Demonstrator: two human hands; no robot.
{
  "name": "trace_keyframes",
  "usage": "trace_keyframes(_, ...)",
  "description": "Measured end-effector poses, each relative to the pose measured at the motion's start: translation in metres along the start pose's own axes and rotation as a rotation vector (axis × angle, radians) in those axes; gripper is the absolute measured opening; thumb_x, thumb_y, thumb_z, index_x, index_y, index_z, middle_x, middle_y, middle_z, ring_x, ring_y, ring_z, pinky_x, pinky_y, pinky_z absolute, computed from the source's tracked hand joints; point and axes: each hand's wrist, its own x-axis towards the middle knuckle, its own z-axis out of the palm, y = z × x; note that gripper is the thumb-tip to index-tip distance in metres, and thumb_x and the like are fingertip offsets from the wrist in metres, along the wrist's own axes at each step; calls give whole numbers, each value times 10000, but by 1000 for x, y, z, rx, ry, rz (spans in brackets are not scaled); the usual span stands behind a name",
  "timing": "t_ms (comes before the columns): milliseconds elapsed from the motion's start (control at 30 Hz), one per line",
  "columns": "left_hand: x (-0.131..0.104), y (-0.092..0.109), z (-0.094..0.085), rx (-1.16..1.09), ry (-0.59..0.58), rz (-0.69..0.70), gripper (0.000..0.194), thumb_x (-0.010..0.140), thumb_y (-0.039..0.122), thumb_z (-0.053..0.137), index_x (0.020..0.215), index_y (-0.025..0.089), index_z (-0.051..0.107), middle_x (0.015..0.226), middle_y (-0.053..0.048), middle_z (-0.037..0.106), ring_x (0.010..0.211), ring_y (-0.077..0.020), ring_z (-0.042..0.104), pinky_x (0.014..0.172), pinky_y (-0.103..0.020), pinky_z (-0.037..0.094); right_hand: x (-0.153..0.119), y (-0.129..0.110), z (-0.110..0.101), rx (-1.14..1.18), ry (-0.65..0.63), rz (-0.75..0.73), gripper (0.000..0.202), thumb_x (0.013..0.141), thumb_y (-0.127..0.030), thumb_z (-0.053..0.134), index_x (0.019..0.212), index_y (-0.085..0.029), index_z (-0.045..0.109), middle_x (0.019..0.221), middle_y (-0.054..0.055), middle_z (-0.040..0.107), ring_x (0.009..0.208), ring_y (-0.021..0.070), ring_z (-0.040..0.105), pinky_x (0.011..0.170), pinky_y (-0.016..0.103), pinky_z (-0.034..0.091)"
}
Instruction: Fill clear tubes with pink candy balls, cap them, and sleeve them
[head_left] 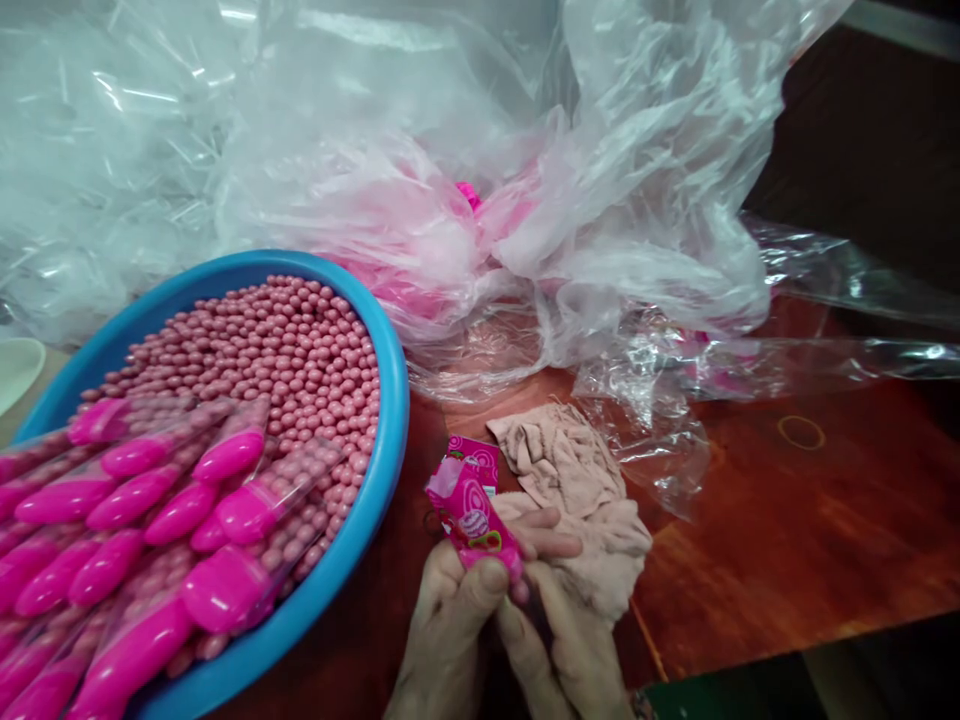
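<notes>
Low in the middle of the view, my left hand point(450, 620) grips a small bright-pink packet point(472, 515) with swirl and fruit-like pictures, its thumb pressed on the front. My right hand point(559, 610) is closed at the packet's lower end, where a few pink balls show between the fingers; two of its fingers reach behind the packet. A flat pink printed card point(480, 455) lies on the table just beyond. Beside it is a crumpled beige cloth point(574, 490), partly behind my right hand.
At left, a blue basin point(397, 400) holds many pink candy balls point(285, 340) and several clear tubes with bright-pink ends point(225, 585). Large clear plastic bags point(420, 90), some with pink things inside, cover the back. A rubber band point(801, 432) lies on the reddish-brown table point(780, 530).
</notes>
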Motion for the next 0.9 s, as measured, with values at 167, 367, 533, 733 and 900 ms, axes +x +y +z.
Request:
trace_keyframes(167,10,10,-3,-75,90,-102,373,767,477,663,750,105,699,598,-64,664,596,-178,633,686,-333,518,8,36,-45,-526,75,-323,442,926,-463,426,1238,-168,531,1117,151,629,991,289,607,799,379,508)
trace_keyframes(367,7,14,-5,-114,72,-111,428,843,531,528,900,124,647,595,-34,650,542,-149,628,612,-284,519,26,62,-31,-555,273,-447,170,916,-158,479,1002,-128,623,847,98,563,783,209,506,645,323,472)
trace_keyframes(533,3,17,0,-98,138,-111,341,808,450,633,875,116,655,631,-36,665,508,-114,615,497,-190,473,34,43,-30,-403,385,-262,252,940,-226,445,765,-174,618,789,76,568,797,215,478,693,359,451)
trace_keyframes(733,-3,20,18,-131,175,-78,329,699,392,759,881,122,714,698,-81,709,710,-214,694,641,-276,544,5,14,-7,-149,147,-222,448,926,-501,400,1200,-173,534,1039,120,659,944,246,628,783,340,519)
trace_keyframes(900,-4,18,23,-126,120,50,293,724,374,737,893,135,749,857,-123,746,887,-271,686,851,-388,519,10,-2,1,206,-30,21,199,930,-326,452,922,-223,623,723,-1,699,614,145,656,574,201,511)
